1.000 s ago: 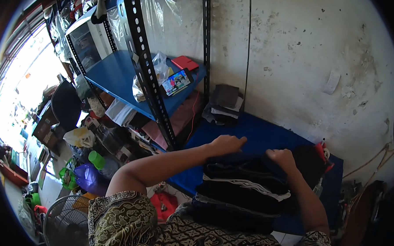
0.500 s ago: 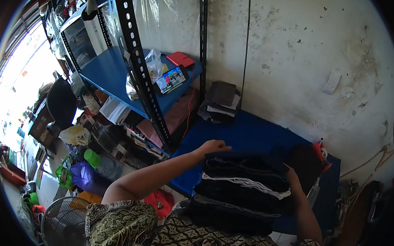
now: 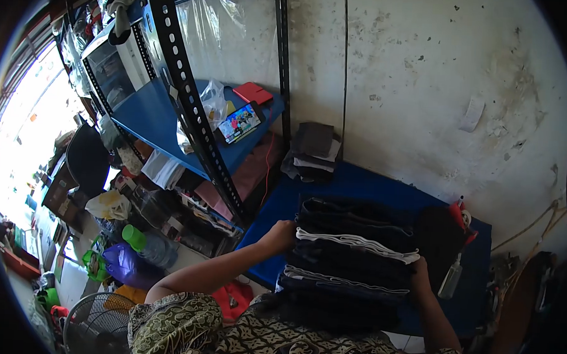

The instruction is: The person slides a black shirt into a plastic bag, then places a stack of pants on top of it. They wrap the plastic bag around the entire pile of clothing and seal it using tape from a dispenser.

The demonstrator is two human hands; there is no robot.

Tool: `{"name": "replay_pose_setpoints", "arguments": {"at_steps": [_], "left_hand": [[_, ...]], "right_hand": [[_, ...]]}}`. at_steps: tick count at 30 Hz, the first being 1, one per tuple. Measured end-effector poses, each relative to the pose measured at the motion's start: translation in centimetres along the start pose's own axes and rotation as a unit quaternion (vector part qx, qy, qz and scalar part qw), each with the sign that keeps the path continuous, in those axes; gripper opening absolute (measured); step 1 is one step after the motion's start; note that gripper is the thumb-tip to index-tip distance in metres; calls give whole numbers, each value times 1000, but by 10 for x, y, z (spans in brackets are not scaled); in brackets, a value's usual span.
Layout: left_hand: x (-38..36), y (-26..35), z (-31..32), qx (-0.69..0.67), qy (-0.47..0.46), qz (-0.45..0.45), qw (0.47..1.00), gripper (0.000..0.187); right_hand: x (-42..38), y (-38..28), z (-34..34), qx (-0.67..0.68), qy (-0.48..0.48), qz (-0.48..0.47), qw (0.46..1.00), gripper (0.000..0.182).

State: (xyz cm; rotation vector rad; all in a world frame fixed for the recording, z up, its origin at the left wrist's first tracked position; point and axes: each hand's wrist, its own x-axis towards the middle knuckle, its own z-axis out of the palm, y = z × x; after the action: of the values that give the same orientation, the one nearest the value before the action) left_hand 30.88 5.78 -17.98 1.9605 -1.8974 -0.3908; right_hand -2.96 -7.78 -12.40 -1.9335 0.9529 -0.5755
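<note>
While the left hand (image 3: 279,236) is held curled at the left side of the dark folded stack (image 3: 349,265), near side of the blue table (image 3: 372,184), pressure is best matched so layers aren't skewed. Right hand (image 3: 421,275) is set opposite; neither grip can be told, fingers partly hidden. Beyond: phone (image 3: 240,122) placed on shelf (image 3: 144,111), small garment pile (image 3: 314,140) stacked by wall (image 3: 413,107); rightward room is limited by bottle (image 3: 451,279).

The clothes (image 3: 349,259) are black and white, table (image 3: 371,188) blue.
</note>
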Motion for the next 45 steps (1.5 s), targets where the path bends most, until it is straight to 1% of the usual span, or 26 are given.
{"name": "replay_pose_setpoints", "arguments": {"at_steps": [1,2,4,6,7,8,9,10,13,18,19,20,21,22,23,25,26,28,30,32,33,35,39,41,44,45], "left_hand": [[0,2,-1,57,3,-2,998,13],[-1,5,-3,58,5,-1,998,13],[-7,20,-13,21,-44,-89,995,15],[-13,35,-27,28,-20,-86,996,14],[-15,39,-31,36,0,-84,996,13],[-15,39,-29,35,0,-84,996,13],[-16,38,-26,-177,-23,-211,961,13],[-17,37,-24,-377,-43,-325,867,13],[-24,34,-10,-474,-8,-316,822,17],[-35,52,-29,-427,-34,-286,857,24],[-38,61,-39,-394,-47,-274,876,28],[-39,66,-39,-394,-46,-275,876,28],[-38,71,-39,-549,8,-293,782,32],[-39,76,-40,-685,60,-300,661,37],[-40,86,-50,-685,60,-299,662,37],[-44,107,-71,-729,66,-295,613,50],[-48,99,-65,-729,66,-296,614,50],[-57,72,-52,-687,-36,-188,701,49],[-61,79,-62,-675,-42,-192,711,43],[-64,84,-66,-662,-47,-198,721,37],[-68,87,-64,-663,-13,-235,711,28],[-72,95,-65,-660,21,-273,699,19],[-80,100,-57,-622,76,-263,734,14],[-84,97,-47,-610,74,-239,752,15],[-85,105,-44,-578,78,-274,765,18],[-84,117,-49,-591,84,-312,739,22]], "right_hand": [[2,12,3,47,8,14,999,12],[2,16,3,69,13,20,997,12],[-2,9,3,113,15,30,993,13],[-4,7,6,133,9,33,991,15],[-7,14,10,263,30,140,954,17],[-8,13,12,325,37,193,925,18],[-10,11,14,384,51,244,889,20],[-9,1,15,383,67,278,879,22],[-15,-5,18,407,70,302,859,26],[-27,33,11,475,33,262,840,28],[-27,34,8,376,13,229,898,32],[-28,28,7,326,1,210,922,34],[-29,15,5,274,-9,191,943,35],[-32,-38,3,427,0,241,872,40],[-34,-68,0,567,8,283,773,46],[-41,-67,-6,543,5,268,796,49],[-44,-65,-9,518,0,252,817,52],[-52,-34,-20,499,-33,241,832,51],[-55,-25,-25,478,-68,228,846,50],[-55,-31,-30,377,-72,197,902,41],[-56,-38,-32,378,-73,198,901,41],[-59,-53,-34,446,-35,231,864,15],[-64,-45,-31,407,-4,232,883,11],[-64,-43,-33,429,-79,192,879,8],[-61,-58,-21,449,-56,201,869,10],[-62,-62,-17,449,-57,202,868,10]]}}
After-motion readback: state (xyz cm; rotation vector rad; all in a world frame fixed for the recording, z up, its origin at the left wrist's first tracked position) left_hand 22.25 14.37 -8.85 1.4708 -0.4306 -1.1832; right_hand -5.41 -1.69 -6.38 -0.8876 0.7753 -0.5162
